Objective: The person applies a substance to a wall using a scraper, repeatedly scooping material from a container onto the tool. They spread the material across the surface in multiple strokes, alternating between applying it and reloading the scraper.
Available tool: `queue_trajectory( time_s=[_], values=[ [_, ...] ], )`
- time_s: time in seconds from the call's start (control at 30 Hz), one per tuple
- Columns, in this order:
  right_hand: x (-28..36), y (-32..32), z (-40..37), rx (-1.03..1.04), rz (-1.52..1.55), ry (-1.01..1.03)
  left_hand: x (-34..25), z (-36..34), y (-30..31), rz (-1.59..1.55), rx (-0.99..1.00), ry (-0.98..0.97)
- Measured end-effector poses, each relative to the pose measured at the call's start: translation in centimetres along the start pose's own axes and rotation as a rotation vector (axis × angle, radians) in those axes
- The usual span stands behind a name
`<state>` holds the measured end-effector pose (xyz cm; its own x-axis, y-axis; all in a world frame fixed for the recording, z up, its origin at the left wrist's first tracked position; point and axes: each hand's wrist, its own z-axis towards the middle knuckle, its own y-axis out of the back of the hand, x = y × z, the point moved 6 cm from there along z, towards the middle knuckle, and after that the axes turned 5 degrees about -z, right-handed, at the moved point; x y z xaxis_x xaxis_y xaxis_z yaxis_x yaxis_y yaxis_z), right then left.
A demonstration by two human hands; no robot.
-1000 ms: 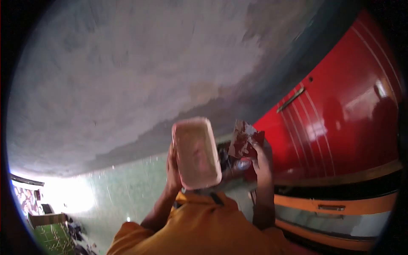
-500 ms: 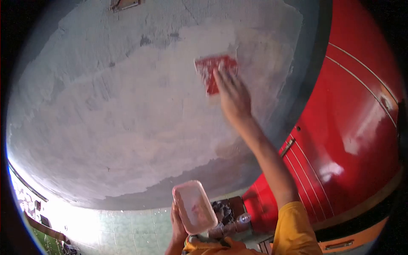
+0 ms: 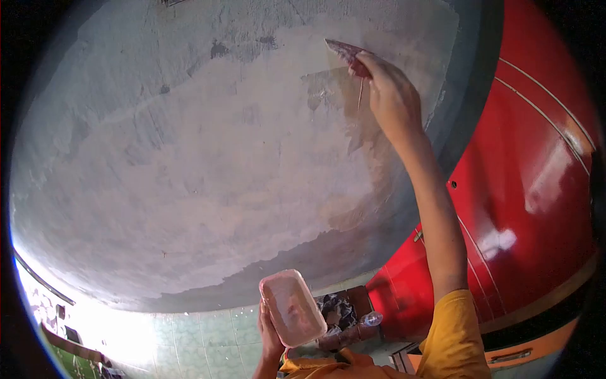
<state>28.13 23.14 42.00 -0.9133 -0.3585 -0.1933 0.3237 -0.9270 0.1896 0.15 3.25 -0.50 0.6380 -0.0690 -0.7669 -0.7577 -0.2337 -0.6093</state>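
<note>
My right hand (image 3: pixel 396 104) grips a red putty spreader (image 3: pixel 344 52) smeared with whitish paste, its fingers closed round the near end. The spreader is tilted almost edge-on against the grey wall (image 3: pixel 208 158); whether its edge touches the surface is hard to tell. Pale smooth filler coats much of this wall, with rougher dark patches higher up. Low in front of me, my left hand (image 3: pixel 271 328) holds a pale rectangular plastic tub (image 3: pixel 314 300) by its left side. Some whitish-pink residue shows on the tub's inside.
To the right stands a glossy red panelled surface (image 3: pixel 489 208) with pale lines and a small latch (image 3: pixel 418 235). Green tiles (image 3: pixel 218 335) run below the wall. A dark crumpled item (image 3: pixel 338 312) and a clear plastic object (image 3: pixel 371 318) lie near brown tiles beyond the tub.
My right hand has moved up and to the right, turning the spreader from flat on the wall to nearly edge-on. The left hand still holds the tub in much the same place.
</note>
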Motion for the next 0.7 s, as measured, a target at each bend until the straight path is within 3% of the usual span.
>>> queue_trajectory(
  time_s=[0.13,0.2,0.3,0.47,0.57,0.7],
  values=[
    [2.6,-2.3,-7.6,0.135,0.037,0.046,-0.4,1.6,0.1,-0.051,0.095,0.065],
    [4.9,-2.7,-12.9,0.204,0.074,0.007,-0.6,2.7,1.9,0.005,0.161,0.06],
    [7.1,-2.6,-15.2,0.371,0.133,-0.125,-1.9,4.5,4.5,-0.008,0.185,0.1],
    [5.3,0.3,-2.2,0.148,0.05,-0.068,-2.6,6.4,6.1,-0.009,0.265,0.106],
    [5.3,-3.2,-1.4,0.107,-0.058,0.098,-3.2,6.6,5.8,-0.052,0.234,0.115],
    [8.7,-5.6,-13.4,0.281,-0.038,0.018,-4.5,6.0,5.0,-0.058,0.253,0.125]
  ],
)
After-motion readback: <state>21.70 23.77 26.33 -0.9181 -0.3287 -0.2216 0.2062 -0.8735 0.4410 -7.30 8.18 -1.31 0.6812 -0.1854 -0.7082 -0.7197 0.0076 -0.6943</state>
